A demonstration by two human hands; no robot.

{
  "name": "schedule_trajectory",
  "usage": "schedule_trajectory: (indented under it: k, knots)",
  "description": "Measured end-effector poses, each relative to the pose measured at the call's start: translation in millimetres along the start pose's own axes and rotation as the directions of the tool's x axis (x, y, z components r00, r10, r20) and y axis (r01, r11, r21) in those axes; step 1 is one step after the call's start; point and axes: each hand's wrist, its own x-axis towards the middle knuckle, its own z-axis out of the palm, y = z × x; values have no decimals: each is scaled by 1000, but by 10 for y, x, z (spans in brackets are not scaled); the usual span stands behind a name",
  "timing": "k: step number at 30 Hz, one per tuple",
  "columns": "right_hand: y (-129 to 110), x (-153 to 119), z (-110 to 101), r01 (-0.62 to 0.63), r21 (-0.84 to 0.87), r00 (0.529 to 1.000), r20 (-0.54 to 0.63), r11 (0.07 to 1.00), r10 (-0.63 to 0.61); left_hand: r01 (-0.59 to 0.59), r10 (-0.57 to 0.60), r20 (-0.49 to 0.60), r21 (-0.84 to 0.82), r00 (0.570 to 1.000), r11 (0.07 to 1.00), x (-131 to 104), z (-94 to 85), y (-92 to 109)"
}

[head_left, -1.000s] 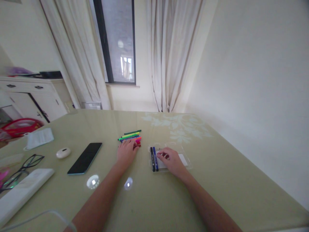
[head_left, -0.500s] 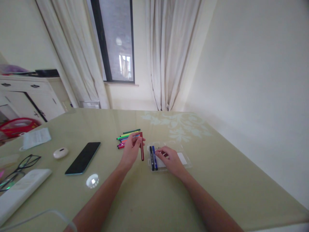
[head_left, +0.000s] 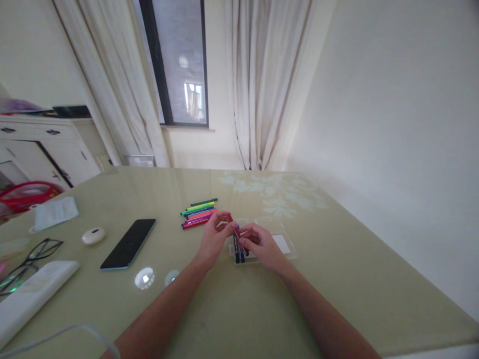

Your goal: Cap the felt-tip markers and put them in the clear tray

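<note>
A dark red marker (head_left: 245, 248) slants between both hands above a clear plastic case (head_left: 293, 251). My left hand (head_left: 212, 243) pinches its upper end, fingers closed. Around its lower part, the fingertips of my right hand (head_left: 264, 248) are closed too. Inside the case, at its left side, a black marker (head_left: 236, 257) and a blue marker (head_left: 242, 258) lie side by side, partly covered by the fingers. A white card or label (head_left: 281, 244) shows to the right of my right hand. Beyond my left hand lies a row of several coloured felt-tip pens (head_left: 200, 213).
Left on the table (head_left: 359, 279) are a black phone (head_left: 129, 244), a white oval case (head_left: 93, 236), glasses (head_left: 45, 248), a face mask (head_left: 56, 213) and a long white object (head_left: 39, 286) near a cable (head_left: 86, 327). A wall (head_left: 396, 124) borders the right side.
My left hand has carried the dark red marker rightward and down, from beside the pens to over the case. My right hand's fingers have come onto it.
</note>
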Motion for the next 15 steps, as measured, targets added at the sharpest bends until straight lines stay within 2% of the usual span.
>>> schedule_trajectory:
  k: [5,10,13,15]
  knots:
    - [13,4,-19,-27,26,1000,-7,999,28,13,-14,63,4,998,1000,29,-22,-17]
    - [10,5,-25,-25,28,1000,-4,999,25,-6,5,49,35,999,999,60,-16,-81]
    - [2,14,-65,-34,9,999,-42,999,35,-39,31,71,113,997,993,63,-33,-136]
    - [10,23,-110,-64,-14,995,-77,998,62,-64,40,107,229,993,971,48,-49,-168]
